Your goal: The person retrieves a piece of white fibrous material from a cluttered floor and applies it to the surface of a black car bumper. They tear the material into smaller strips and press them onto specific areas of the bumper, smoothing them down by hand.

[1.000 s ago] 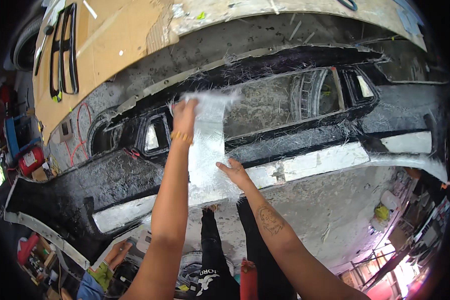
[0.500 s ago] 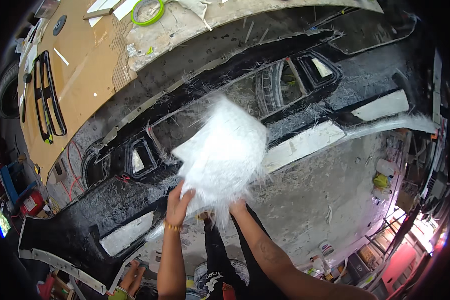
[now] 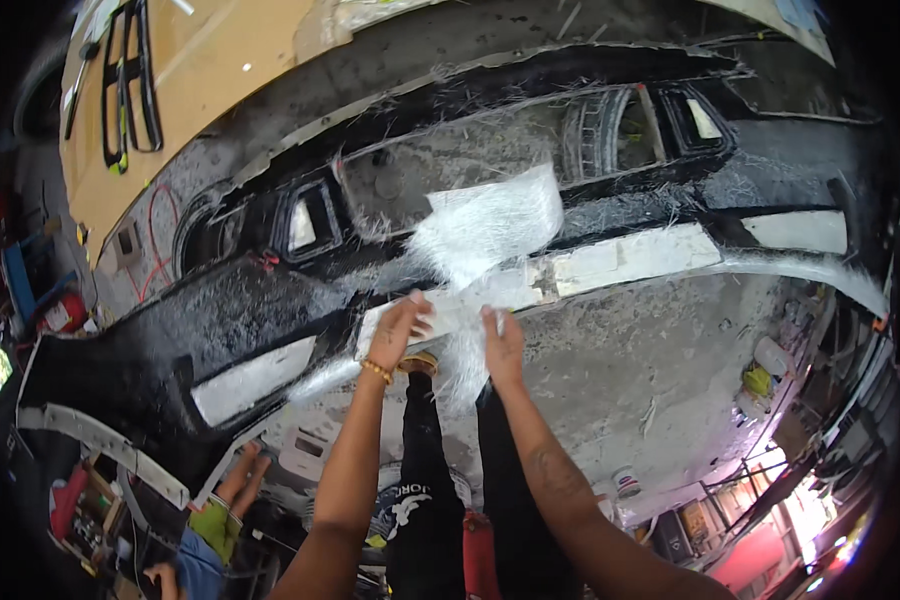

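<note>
A torn sheet of white fibreglass mat (image 3: 500,222) lies on the black car bumper shell (image 3: 610,210), reaching over its middle opening. Loose strands fringe its edges. My left hand (image 3: 400,328) is just below the mat's lower left corner, over a white panel (image 3: 490,290) on the shell, fingers apart. To the right, my right hand (image 3: 504,340) also has its fingers apart and holds nothing that I can see. Between the two hands, a thinner tuft of white fibres (image 3: 465,365) hangs below the shell's near edge.
Beyond the shell stands a cardboard-covered table (image 3: 210,70) with a black grille frame (image 3: 130,85) on it. Another person (image 3: 220,520) is at the lower left. A red hose (image 3: 155,245) lies on the floor. Shelving and clutter (image 3: 690,530) stand lower right.
The mat has left my hands and now rests on the shell, farther from me. My hands have opened and stand apart. The view has shifted, showing more of the person at lower left.
</note>
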`<state>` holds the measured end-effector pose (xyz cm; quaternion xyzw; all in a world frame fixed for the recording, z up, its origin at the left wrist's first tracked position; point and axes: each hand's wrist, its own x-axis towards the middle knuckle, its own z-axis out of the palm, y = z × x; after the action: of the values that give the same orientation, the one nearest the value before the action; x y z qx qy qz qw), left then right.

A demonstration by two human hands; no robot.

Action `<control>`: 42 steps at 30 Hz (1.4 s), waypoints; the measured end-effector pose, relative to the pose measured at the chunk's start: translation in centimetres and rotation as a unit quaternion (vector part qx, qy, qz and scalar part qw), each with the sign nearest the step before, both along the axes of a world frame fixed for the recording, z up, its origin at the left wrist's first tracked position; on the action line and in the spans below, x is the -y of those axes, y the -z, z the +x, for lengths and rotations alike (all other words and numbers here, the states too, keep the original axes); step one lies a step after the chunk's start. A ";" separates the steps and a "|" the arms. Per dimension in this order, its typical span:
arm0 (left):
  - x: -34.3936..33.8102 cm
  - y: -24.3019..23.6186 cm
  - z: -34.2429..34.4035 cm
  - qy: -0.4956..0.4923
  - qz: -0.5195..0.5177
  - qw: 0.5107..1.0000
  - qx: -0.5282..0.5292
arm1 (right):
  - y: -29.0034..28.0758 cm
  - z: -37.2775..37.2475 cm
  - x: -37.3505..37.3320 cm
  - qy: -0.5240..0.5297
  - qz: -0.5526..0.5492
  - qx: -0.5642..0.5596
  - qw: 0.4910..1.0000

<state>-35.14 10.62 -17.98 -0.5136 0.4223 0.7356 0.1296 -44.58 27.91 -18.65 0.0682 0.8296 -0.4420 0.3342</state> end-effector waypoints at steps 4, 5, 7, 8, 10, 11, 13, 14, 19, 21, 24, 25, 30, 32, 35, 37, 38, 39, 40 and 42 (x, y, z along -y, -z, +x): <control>-1.8 -4.1 1.3 0.164 0.010 0.986 -0.020 | -1.4 -1.8 3.5 -0.080 -0.015 0.033 0.996; -2.6 -3.0 2.9 0.161 -0.029 0.986 -0.038 | -1.7 -1.6 4.4 -0.121 -0.014 0.036 0.992; -3.4 -2.7 4.8 0.134 -0.106 0.984 -0.058 | -2.7 -1.5 5.6 -0.268 0.002 -0.045 0.962; -3.2 -2.9 5.5 0.160 -0.137 0.973 -0.096 | -3.2 -1.5 6.1 -0.338 0.009 -0.086 0.937; -1.3 -4.3 7.2 0.216 -0.204 0.942 -0.158 | -4.8 -1.5 7.3 -0.424 -0.024 -0.128 0.896; -1.0 -4.5 8.4 0.204 -0.202 0.941 -0.179 | -5.4 -0.4 7.8 -0.476 -0.045 -0.126 0.870; 0.1 -5.2 10.2 0.201 -0.189 0.940 -0.200 | -6.0 2.0 8.3 -0.554 -0.013 -0.087 0.828; 0.8 -6.2 11.2 0.206 -0.177 0.941 -0.200 | -6.1 3.8 8.5 -0.547 -0.026 -0.068 0.834; 0.6 -8.1 21.1 0.090 -0.244 0.955 -0.140 | -7.5 13.5 10.4 -0.463 -0.026 0.004 0.886; -0.1 -8.5 25.0 0.031 -0.284 0.951 -0.120 | -6.4 17.9 10.3 -0.428 -0.046 -0.008 0.903; -1.7 -7.4 30.8 -0.073 -0.296 0.950 -0.068 | -7.4 23.6 12.1 -0.460 -0.053 -0.063 0.884; -1.9 -7.0 32.5 -0.105 -0.289 0.950 -0.053 | -7.2 25.0 12.5 -0.470 -0.061 -0.098 0.875; 2.7 -8.0 40.8 -0.257 -0.239 0.932 0.093 | -6.2 22.2 12.6 -0.382 0.042 -0.166 0.908; 4.1 -9.1 41.5 -0.129 -0.338 0.930 0.067 | -6.7 22.2 12.3 -0.395 0.023 -0.167 0.903; 3.5 -10.4 35.8 -0.284 -0.207 0.928 -0.122 | -7.1 24.2 13.2 -0.421 0.002 -0.168 0.891; 3.1 -7.7 36.0 -0.182 -0.160 0.962 -0.127 | -7.3 25.6 14.3 -0.437 -0.029 -0.136 0.889; 3.5 -6.3 36.7 -0.059 -0.173 0.978 -0.097 | -7.4 26.1 14.8 -0.444 -0.042 -0.121 0.887; 4.2 -5.5 36.7 0.069 -0.188 0.976 -0.080 | -7.4 26.1 15.1 -0.460 -0.046 -0.131 0.877; 4.3 -5.6 37.0 0.027 -0.226 0.969 -0.096 | -7.4 25.9 15.4 -0.473 -0.048 -0.142 0.868; 4.7 -5.8 37.1 -0.055 -0.300 0.944 -0.124 | -7.3 25.7 15.9 -0.467 -0.046 -0.157 0.869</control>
<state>1.92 5.91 -12.14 -0.4558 0.6074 0.6385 -0.1251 -18.89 12.03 -11.36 -0.4134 0.7848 -0.2767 0.3695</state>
